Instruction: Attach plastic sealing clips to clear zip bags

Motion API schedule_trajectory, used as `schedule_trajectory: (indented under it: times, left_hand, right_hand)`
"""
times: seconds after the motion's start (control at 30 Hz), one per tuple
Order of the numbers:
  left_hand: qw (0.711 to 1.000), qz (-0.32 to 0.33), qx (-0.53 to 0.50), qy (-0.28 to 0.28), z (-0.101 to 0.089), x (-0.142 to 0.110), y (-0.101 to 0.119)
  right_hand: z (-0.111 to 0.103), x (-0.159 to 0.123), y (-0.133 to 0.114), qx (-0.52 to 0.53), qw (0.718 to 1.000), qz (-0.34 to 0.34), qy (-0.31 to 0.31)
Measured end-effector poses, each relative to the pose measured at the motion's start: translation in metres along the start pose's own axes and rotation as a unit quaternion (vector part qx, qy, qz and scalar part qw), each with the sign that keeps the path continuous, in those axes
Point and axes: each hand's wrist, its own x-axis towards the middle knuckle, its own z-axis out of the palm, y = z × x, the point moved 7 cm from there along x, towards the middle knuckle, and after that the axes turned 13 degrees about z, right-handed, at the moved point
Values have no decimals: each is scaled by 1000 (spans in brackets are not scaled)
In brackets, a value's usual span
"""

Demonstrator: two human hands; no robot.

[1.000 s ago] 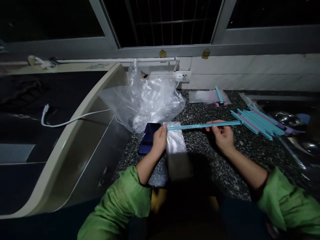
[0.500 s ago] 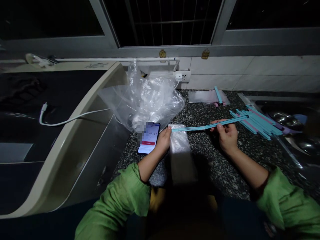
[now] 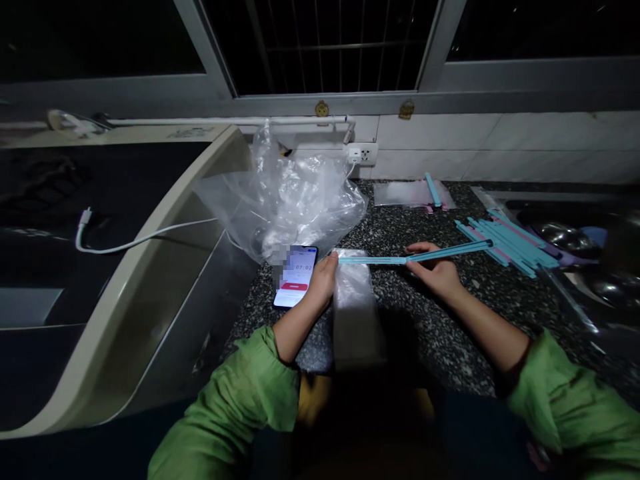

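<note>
Pale blue strip [image 3: 373,261], bent into a shallow angle near its middle, runs between the two hands above the dark speckled counter [image 3: 445,347]. Its left end disappears into the left hand [image 3: 324,279], where the thumb and fingers are pinched together on it. The right hand [image 3: 440,273] has the strip between its thumb and fingers: the thumb tip sits just below the bend, the fingers lie behind and above, and the right half slants up past the knuckles to a dark tip near the edge of a loose pile of blue and pink strips [image 3: 510,243]. Most of the left fingers are hidden behind the thumb and the back of the hand, and how firmly the right fingers press is hard to tell. Deep shadow swallows the near edge of the counter, and a blurred patch covers the upper left corner of the lit phone [image 3: 295,298] just beside the left hand. Under the left half of the strip lies a flat packet in clear plastic [image 3: 353,293], its far end crossed by it. Behind the phone a crumpled clear bag [image 3: 305,200] takes up much of the counter, partly blocking the wall. Farther back, a short blue piece [image 3: 433,190] rests across flat clear sachets [image 3: 403,194]; to the right, shiny metal bowls [image 3: 565,239] sit dimly lit by the sink.
</note>
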Motion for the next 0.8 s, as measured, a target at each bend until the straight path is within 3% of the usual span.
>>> schedule_trajectory:
  times: [0.1, 0.37, 0.57, 0.8]
  left_hand:
    - [1000, 2, -4, 3, -1, 0, 0]
    - [999, -18, -42, -3, 3, 1, 0]
    - [983, -53, -158, -80, 17, -4, 5]
    - [977, -111, -144, -111, 20, -11, -1]
  right_hand:
    - [6, 2, 3, -36, 999, -15, -35]
    - [4, 2, 2, -83, 994, -64, -12]
    - [2, 0, -4, -112, 990, -82, 11]
    - [2, -6, -15, -129, 986, -108, 21]
